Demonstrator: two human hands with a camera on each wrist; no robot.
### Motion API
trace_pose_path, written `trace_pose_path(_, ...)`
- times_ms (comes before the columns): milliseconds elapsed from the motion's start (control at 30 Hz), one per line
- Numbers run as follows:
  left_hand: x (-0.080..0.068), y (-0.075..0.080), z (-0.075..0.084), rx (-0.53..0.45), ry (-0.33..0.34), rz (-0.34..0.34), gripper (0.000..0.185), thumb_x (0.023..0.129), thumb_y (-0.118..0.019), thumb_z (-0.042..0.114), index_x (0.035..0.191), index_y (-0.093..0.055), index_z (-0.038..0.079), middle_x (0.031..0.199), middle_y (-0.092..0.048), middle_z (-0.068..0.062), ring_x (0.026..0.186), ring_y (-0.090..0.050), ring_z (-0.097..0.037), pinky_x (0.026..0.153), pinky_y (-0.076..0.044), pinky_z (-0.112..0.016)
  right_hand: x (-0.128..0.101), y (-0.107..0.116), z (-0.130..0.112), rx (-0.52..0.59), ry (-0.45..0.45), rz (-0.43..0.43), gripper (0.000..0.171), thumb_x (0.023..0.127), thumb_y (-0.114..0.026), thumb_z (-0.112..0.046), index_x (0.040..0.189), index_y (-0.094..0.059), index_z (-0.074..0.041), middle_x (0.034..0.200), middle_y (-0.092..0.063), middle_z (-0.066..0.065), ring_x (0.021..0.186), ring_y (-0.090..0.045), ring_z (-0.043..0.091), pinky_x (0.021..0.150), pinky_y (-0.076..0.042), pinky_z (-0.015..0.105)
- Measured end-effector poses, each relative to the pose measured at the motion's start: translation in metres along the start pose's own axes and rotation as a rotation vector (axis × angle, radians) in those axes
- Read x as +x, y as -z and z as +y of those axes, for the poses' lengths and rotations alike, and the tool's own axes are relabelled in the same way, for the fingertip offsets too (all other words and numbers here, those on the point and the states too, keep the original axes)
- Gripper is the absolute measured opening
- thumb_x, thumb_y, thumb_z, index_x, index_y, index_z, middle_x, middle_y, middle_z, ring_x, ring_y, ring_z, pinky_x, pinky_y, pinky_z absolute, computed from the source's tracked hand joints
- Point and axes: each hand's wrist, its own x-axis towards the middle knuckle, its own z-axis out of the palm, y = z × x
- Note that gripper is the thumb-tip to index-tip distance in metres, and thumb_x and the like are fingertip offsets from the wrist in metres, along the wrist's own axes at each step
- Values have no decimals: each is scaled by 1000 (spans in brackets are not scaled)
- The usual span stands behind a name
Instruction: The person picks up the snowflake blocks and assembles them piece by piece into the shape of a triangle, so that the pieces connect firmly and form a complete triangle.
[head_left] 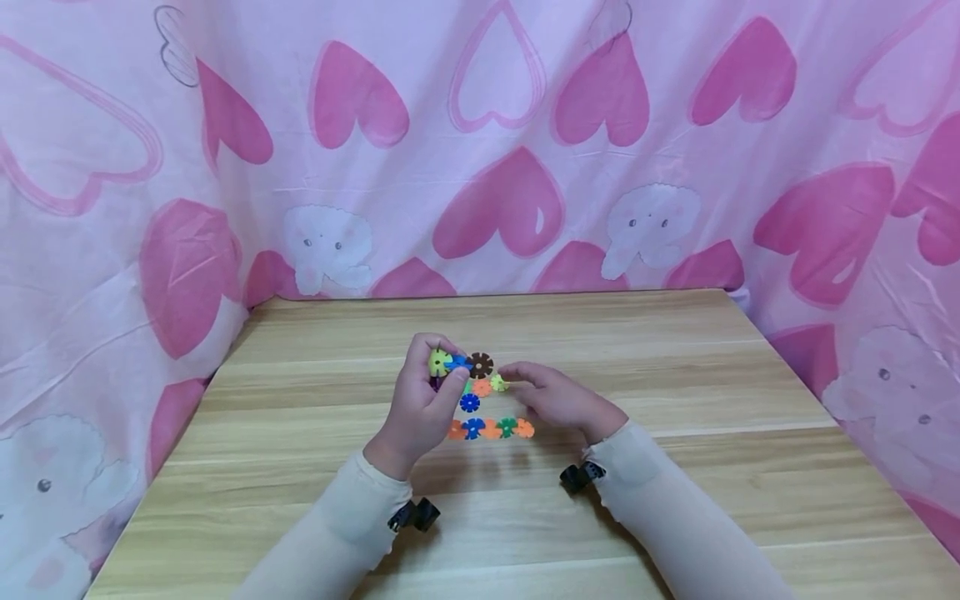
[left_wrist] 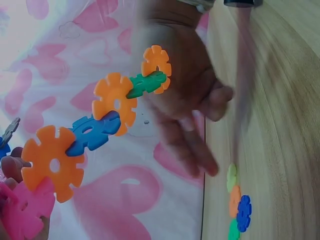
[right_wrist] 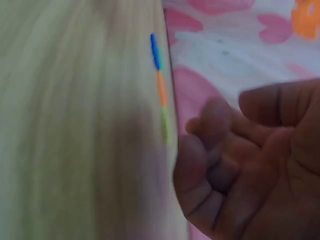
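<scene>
Fingers [head_left: 438, 350] of left hand [head_left: 422, 408] around snowflake-disc chain [left_wrist: 95, 132], chain dangling toward table [head_left: 675, 400]; right-hand fingers [head_left: 525, 372] relaxed.

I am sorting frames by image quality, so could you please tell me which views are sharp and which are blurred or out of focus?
Head view: evenly lit and sharp, with soft shadows under the left hand and right hand on the table. Left wrist view: the chain of snowflake discs is crisp, while the right hand behind it is motion-blurred. Right wrist view: soft throughout, the hand dim and unfocused, the loose discs a smeared streak.

Left hand [head_left: 420, 404] is raised a bit, fingers curled tight in a pinch. Right hand [head_left: 558, 400] sits lower beside it, fingers loosely curled, both forearms angling inward.
</scene>
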Motion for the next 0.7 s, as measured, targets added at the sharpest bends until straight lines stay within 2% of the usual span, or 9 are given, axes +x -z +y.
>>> trace_pose_path(33, 0, -1, 0, -2, 0, -4, 19, 102, -52, 1, 118, -42, 2, 107, -55, -14, 66, -47, -16, 57, -47, -24, 1, 1, 4, -14, -25, -28, 45, 110, -50, -18, 155, -52, -20, 157, -52, 3, 85, -61, 32, 88, -54, 43)
trace_pose_path(167, 1, -3, 1, 0, 7, -23, 18, 103, -51, 3, 119, -42, 2, 97, -53, -11, 62, -46, -14, 54, -46, -24, 2, 3, 10, -74, -57, -86, 50, 108, -52, -16, 158, -50, -23, 163, -46, 0, 124, -59, 31, 116, -42, 57)
trace_pose_path(267, 1, -4, 1, 2, 24, -36, 17, 104, -50, 5, 119, -43, 4, 88, -49, -9, 58, -44, -14, 51, -45, -25, 0, 4, 9, -150, -37, -68, 49, 107, -56, -16, 155, -52, -18, 163, -47, 4, 151, -40, 29, 124, -29, 63)
trace_pose_path(367, 0, -5, 1, 2, 35, -41, 17, 104, -50, 6, 119, -43, 4, 83, -48, -7, 57, -45, -15, 51, -45, -26, -2, 5, 6, -229, -31, -18, 44, 104, -59, -15, 148, -59, -15, 151, -58, 6, 146, -48, 30, 121, -37, 62)
trace_pose_path(500, -1, -5, 0, -1, 44, -42, 17, 104, -51, 6, 119, -43, 4, 77, -46, -7, 53, -42, -15, 49, -43, -26, -4, 6, -1, -288, -51, 27, 34, 100, -64, -11, 134, -68, -13, 126, -70, 4, 120, -64, 24, 107, -52, 54)
trace_pose_path(600, -3, -5, 0, -7, 60, -43, 17, 104, -51, 6, 119, -43, 5, 76, -45, -7, 53, -41, -15, 48, -42, -26, -4, 5, -3, -280, -72, 39, 34, 98, -68, -9, 132, -71, -13, 118, -70, 2, 107, -65, 20, 99, -57, 48)
trace_pose_path(700, -4, -6, 0, -7, 69, -47, 17, 104, -51, 7, 119, -43, 5, 78, -46, -8, 53, -42, -15, 48, -43, -25, -2, 3, 0, -310, -81, 42, 41, 95, -74, -9, 135, -71, -15, 118, -69, 2, 102, -62, 21, 93, -57, 44)
